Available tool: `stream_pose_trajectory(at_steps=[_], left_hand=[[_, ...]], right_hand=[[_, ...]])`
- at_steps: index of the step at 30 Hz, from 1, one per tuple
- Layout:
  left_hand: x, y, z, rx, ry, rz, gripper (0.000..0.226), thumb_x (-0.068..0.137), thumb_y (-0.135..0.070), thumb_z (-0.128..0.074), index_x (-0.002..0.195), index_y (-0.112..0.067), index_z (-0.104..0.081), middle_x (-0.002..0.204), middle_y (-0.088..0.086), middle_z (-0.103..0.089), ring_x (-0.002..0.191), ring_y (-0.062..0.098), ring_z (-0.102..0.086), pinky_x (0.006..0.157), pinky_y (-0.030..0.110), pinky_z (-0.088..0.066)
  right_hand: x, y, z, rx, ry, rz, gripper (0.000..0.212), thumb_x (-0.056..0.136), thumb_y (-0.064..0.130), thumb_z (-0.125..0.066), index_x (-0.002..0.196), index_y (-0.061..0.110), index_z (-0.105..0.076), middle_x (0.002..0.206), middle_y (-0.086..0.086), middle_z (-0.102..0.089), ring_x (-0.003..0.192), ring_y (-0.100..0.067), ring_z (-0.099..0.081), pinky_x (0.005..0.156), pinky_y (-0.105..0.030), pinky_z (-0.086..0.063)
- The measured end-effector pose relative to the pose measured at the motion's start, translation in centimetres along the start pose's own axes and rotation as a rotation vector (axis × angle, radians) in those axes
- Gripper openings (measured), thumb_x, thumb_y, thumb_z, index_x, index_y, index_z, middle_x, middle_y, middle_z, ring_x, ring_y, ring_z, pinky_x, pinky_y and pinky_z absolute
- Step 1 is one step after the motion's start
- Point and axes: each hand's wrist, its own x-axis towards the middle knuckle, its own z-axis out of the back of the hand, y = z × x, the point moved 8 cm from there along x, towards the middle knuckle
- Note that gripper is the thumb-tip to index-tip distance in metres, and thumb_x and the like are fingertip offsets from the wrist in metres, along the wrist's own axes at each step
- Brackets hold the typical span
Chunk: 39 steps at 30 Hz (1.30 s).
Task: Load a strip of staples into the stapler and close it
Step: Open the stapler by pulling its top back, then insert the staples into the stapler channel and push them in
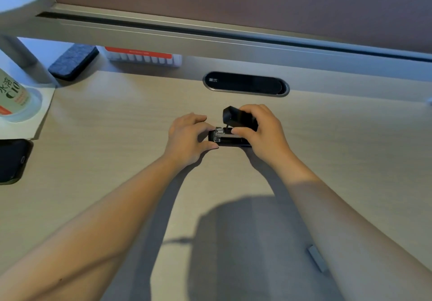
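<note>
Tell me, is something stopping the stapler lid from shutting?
Maybe. The right hand holds the stapler lid up, and its thumb lies across the open stapler under the lid. The left hand steadies the front end.

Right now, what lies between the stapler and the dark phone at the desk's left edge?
Head view: only the left hand on bare desk between stapler and phone.

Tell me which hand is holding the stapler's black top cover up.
The right hand. It grips the raised black cover of the stapler, while the left hand steadies the front end of the base, low on the desk.
</note>
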Motion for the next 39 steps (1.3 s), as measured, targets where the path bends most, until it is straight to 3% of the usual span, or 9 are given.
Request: stream_pose_trajectory(at_steps=[3,7,13,18,23,28,31,33,39], left_hand=[[-0.1,-0.2,0.0,0.054,0.009,-0.018,0.041,0.069,-0.030,-0.070,0.106,-0.013,-0.064,0.126,0.012,-0.057,0.122,0.029,-0.045,0.104,0.043,-0.030],[-0.1,-0.4,0.1,0.067,-0.004,-0.020,0.041,0.069,-0.028,-0.070,0.105,-0.010,-0.064,0.125,0.014,-0.058,0.121,0.031,-0.047,0.103,0.044,-0.031],[-0.4,-0.8,0.1,0.095,-0.006,-0.017,0.041,0.071,-0.028,-0.068,0.107,-0.010,-0.063,0.127,0.014,-0.057,0.123,0.030,-0.045,0.102,0.041,-0.032],[-0.6,-1.0,0.0,0.106,-0.001,-0.009,0.040,0.073,-0.027,-0.067,0.108,-0.009,-0.062,0.127,0.014,-0.057,0.123,0.030,-0.044,0.101,0.040,-0.031],[-0.7,-1.3,-0.1,0.113,0.005,-0.009,0.039,0.074,-0.025,-0.066,0.109,-0.008,-0.061,0.128,0.014,-0.056,0.123,0.031,-0.043,0.102,0.040,-0.030],[-1.1,-1.7,-0.2,0.110,-0.001,0.007,0.038,0.076,-0.023,-0.064,0.109,-0.006,-0.060,0.127,0.015,-0.056,0.122,0.031,-0.044,0.101,0.039,-0.031],[-2.2,-2.5,-0.2,0.082,-0.035,0.003,0.034,0.076,-0.019,-0.064,0.107,-0.005,-0.061,0.121,0.017,-0.060,0.117,0.033,-0.046,0.096,0.042,-0.036],[-3.3,-2.7,-0.5,0.075,-0.051,-0.008,0.033,0.076,-0.019,-0.064,0.106,-0.005,-0.062,0.118,0.016,-0.061,0.115,0.034,-0.048,0.093,0.044,-0.040],[-6.6,-4.0,-2.0,0.087,-0.055,-0.039,0.025,0.077,-0.020,-0.063,0.097,-0.006,-0.061,0.106,0.015,-0.064,0.106,0.035,-0.051,0.082,0.042,-0.043]], right_hand=[[-0.7,-0.1,1.4,0.089,-0.072,-0.015,0.028,0.079,0.007,-0.060,0.106,0.006,-0.054,0.098,0.001,-0.048,0.083,-0.011,-0.046,0.067,0.005,-0.032],[-1.9,-1.1,3.0,0.252,-0.186,-0.085,0.028,0.085,0.008,-0.051,0.113,0.008,-0.047,0.102,0.001,-0.052,0.093,-0.015,-0.050,0.074,-0.010,-0.039],[-3.6,-3.3,5.5,0.365,-0.407,-0.180,0.030,0.092,0.010,-0.038,0.121,0.003,-0.036,0.095,0.005,-0.047,0.083,-0.007,-0.047,0.060,0.008,-0.034],[-4.5,-7.2,5.7,0.701,-0.508,-0.402,0.021,0.095,0.015,-0.030,0.114,0.009,-0.038,0.084,0.010,-0.048,0.087,-0.008,-0.052,0.091,-0.031,-0.048],[-4.9,-10.3,4.9,0.913,-0.492,-0.598,0.032,0.096,0.017,-0.029,0.120,0.001,-0.042,0.107,-0.011,-0.055,0.095,-0.021,-0.058,0.091,-0.034,-0.048],[-5.8,-11.5,5.9,0.615,-0.443,-0.569,0.019,0.092,0.026,-0.043,0.086,0.012,-0.053,0.075,-0.002,-0.052,0.072,-0.015,-0.050,0.070,-0.029,-0.044],[-7.4,-11.0,6.2,0.237,-0.275,-0.454,0.041,0.087,0.031,-0.050,0.121,0.008,-0.045,0.108,-0.007,-0.059,0.107,-0.022,-0.052,0.087,-0.028,-0.036],[-9.0,-10.5,5.6,0.014,-0.148,-0.340,0.054,0.083,0.035,-0.056,0.127,0.007,-0.041,0.130,-0.013,-0.050,0.121,-0.027,-0.046,0.099,-0.034,-0.037],[-15.3,-9.2,4.3,-0.390,0.129,-0.173,0.056,0.069,0.048,-0.064,0.109,0.012,-0.049,0.118,-0.008,-0.053,0.115,-0.028,-0.045,0.090,-0.039,-0.040]])
